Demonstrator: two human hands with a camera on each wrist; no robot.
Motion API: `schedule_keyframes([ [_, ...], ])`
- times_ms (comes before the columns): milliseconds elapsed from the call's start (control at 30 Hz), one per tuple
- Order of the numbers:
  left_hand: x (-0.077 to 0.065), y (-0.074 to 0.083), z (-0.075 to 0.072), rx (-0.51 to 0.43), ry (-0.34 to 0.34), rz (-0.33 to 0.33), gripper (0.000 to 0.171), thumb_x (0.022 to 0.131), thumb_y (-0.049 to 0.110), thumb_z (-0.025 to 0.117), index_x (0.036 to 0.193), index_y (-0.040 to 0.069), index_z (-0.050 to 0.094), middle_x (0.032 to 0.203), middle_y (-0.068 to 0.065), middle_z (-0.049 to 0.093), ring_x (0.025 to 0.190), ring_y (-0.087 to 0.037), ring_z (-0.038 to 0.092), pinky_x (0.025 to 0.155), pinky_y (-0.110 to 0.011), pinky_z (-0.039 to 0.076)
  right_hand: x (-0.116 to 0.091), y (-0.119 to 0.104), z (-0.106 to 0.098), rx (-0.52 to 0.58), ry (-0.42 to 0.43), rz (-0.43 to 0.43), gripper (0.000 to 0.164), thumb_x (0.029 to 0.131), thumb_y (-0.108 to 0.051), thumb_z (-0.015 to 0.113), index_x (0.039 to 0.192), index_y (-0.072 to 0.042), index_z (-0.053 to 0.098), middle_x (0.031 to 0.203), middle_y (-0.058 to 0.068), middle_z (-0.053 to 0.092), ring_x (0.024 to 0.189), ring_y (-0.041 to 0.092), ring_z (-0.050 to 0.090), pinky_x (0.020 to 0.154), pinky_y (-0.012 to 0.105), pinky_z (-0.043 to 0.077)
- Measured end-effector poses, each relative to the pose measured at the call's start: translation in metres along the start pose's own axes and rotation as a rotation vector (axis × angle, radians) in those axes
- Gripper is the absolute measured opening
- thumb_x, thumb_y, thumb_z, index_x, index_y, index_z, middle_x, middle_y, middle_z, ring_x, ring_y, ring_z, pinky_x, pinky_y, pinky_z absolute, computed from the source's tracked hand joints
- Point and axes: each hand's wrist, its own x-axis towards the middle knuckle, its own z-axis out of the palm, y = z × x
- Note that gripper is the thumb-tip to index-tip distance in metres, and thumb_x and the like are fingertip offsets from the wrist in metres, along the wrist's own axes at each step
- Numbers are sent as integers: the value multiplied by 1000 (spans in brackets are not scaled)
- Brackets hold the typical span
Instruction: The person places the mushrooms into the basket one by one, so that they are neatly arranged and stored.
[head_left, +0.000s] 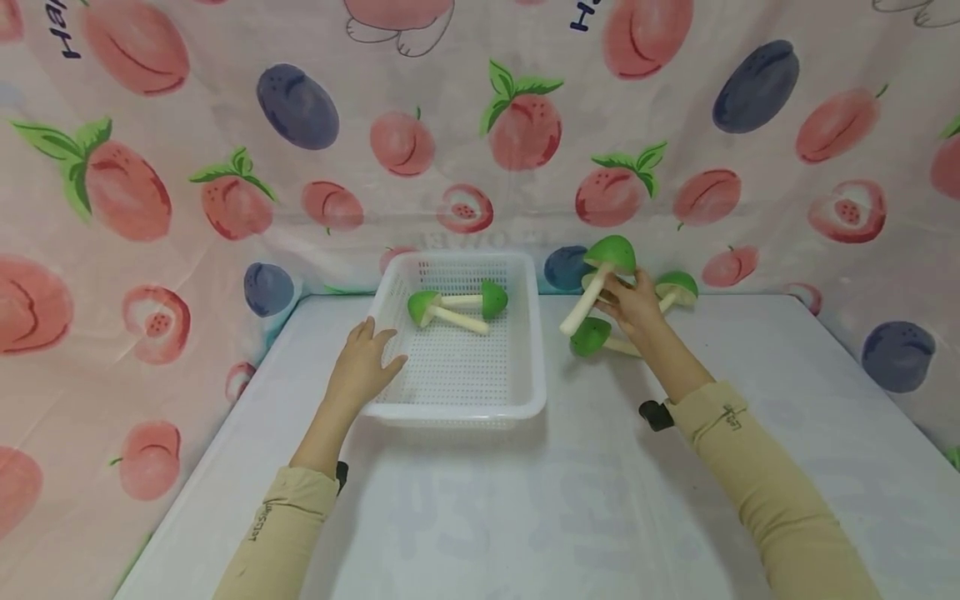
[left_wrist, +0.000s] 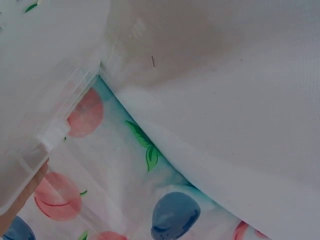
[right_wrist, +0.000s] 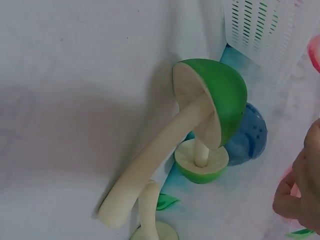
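Observation:
In the head view my right hand holds a green-capped toy mushroom above the table, its pale stem slanting down to the left. Close below that hand lies another mushroom, seen large in the right wrist view as a green cap with a thick stem. A third mushroom sits just right of the hand. My left hand rests at the left rim of a white plastic basket, fingers extended and thumb spread. Inside the basket lie two mushrooms, one cap left and one cap right.
The white table ends at the back against a hanging cloth printed with peaches and plums. Behind the held one, a mushroom with its pale underside showing lies against the cloth. Dark wrist devices sit under both sleeves.

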Motion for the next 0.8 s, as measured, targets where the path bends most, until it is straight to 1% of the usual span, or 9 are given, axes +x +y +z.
schedule_keyframes([
  [67,0,0,0,-3,-4,4,51,89,28,63,129,-2,53,143,-36,32,135,-48,29,108,-58,31,-1,1,-1,30,-18,-10,40,96,-12,45,132,-18,29,110,-1,45,93,10,56,114,43,27],
  [133,-1,0,0,-4,-2,8,51,89,28,63,129,-1,53,143,-36,32,135,-48,29,108,-58,31,-1,2,-2,49,-38,-24,33,96,-11,47,124,-19,31,109,-2,47,93,9,56,111,41,34],
  [233,-1,0,-1,-6,6,13,51,89,27,63,129,-1,53,143,-37,32,135,-48,29,108,-58,31,1,4,-2,108,-75,-43,48,95,-7,49,135,-19,25,108,-1,49,89,10,60,95,34,50],
  [300,-1,0,0,-6,10,14,51,88,27,64,129,-2,53,143,-37,32,135,-48,29,108,-59,32,2,5,-2,167,-98,-47,65,94,-3,50,145,-23,16,106,-1,51,86,12,63,82,29,55],
  [367,-1,0,0,-7,10,12,51,88,28,64,129,-1,53,143,-36,32,135,-48,29,108,-58,32,3,5,-1,224,-123,-47,71,93,2,49,147,-27,14,102,0,53,84,14,64,75,28,57],
  [500,0,0,1,-1,12,14,51,88,28,64,129,-1,53,143,-36,33,135,-48,30,108,-58,32,2,7,1,258,-158,-32,47,93,5,47,129,-22,34,90,0,58,82,16,63,73,29,58],
  [633,-1,0,1,-1,11,14,51,88,28,64,129,-1,54,143,-36,33,135,-48,30,108,-58,32,-1,9,6,277,-178,-31,32,93,5,48,112,-18,38,88,0,60,80,15,64,74,28,58],
  [733,-1,0,1,-4,8,11,51,88,27,64,129,-2,53,143,-36,32,135,-48,29,108,-58,32,-2,9,11,295,-198,-30,28,93,2,50,113,-16,40,97,0,63,85,16,64,76,30,58],
  [800,-1,-1,1,-4,6,9,52,88,27,64,129,-2,53,143,-36,32,135,-47,29,108,-58,32,-3,8,14,325,-214,4,23,94,-8,51,113,-16,41,116,0,57,110,23,59,84,34,57],
])
